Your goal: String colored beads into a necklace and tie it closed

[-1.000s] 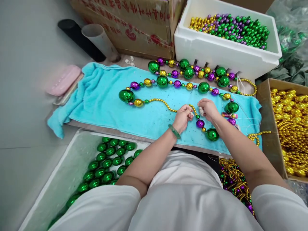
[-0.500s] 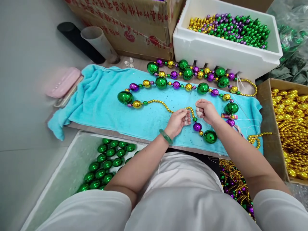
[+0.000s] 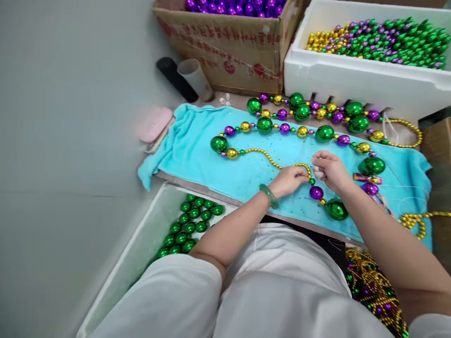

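A bead necklace (image 3: 264,125) of large green, purple and gold beads lies looped on the blue towel (image 3: 197,145). Its thin gold stretch runs down to a small green bead, a purple bead (image 3: 316,192) and a large green bead (image 3: 337,209). My left hand (image 3: 289,180), with a green bangle (image 3: 268,195) at the wrist, pinches the strand beside the small green bead. Just right of it, my right hand (image 3: 330,170) is closed above the towel, with white wrapping on its fingers. Whatever its fingertips hold is too fine to see.
Another bead necklace (image 3: 302,112) lies behind, before a white foam box (image 3: 352,77) of mixed beads. A cardboard box (image 3: 243,51) holds purple beads. Green balls fill part of a foam tub (image 3: 120,253) at lower left. Gold beads (image 3: 412,219) lie on the towel's right end.
The view has swung left, so everything sits further right. My left fingertips have come down to the strand by the small green bead. My right hand stays closed close by.
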The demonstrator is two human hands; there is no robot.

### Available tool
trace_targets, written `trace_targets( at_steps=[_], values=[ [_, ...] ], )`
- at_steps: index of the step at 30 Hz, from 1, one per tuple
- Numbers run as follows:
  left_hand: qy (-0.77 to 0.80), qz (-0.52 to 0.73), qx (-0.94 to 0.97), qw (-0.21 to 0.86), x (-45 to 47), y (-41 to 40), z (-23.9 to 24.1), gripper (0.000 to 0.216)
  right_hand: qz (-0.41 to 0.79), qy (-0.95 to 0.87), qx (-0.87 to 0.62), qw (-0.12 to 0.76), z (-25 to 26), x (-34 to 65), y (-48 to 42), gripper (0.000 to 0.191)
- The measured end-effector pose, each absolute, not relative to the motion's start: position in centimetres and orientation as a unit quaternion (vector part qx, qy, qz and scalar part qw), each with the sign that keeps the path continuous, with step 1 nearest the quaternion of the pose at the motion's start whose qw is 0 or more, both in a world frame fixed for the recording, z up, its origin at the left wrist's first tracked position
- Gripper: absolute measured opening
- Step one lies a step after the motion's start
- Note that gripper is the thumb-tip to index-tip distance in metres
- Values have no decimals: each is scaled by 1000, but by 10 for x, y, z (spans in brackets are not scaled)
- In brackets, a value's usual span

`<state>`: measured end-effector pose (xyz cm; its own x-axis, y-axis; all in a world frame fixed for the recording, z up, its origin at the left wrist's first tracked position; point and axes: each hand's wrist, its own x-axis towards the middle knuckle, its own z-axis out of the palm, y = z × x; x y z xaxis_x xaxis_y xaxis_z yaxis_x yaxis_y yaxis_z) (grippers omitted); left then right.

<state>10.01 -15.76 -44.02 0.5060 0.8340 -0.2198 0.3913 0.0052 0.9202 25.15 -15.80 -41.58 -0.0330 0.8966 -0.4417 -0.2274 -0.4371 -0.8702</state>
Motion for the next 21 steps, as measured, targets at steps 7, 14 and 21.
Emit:
trace_targets(
  at_steps=[7, 14, 21],
  values=[
    [509, 187, 687, 484, 109, -169, -435, 12, 600, -300, -613, 417, -417, 253, -154, 34],
    [426, 202, 730, 495, 89, -165, -408, 11, 671, -254, -563, 411, -417, 269, -160, 30],
    [263, 375, 357, 814, 101, -171, -428, 23, 661, -250, -580, 406, -429, 254, -161, 26]
  ],
)
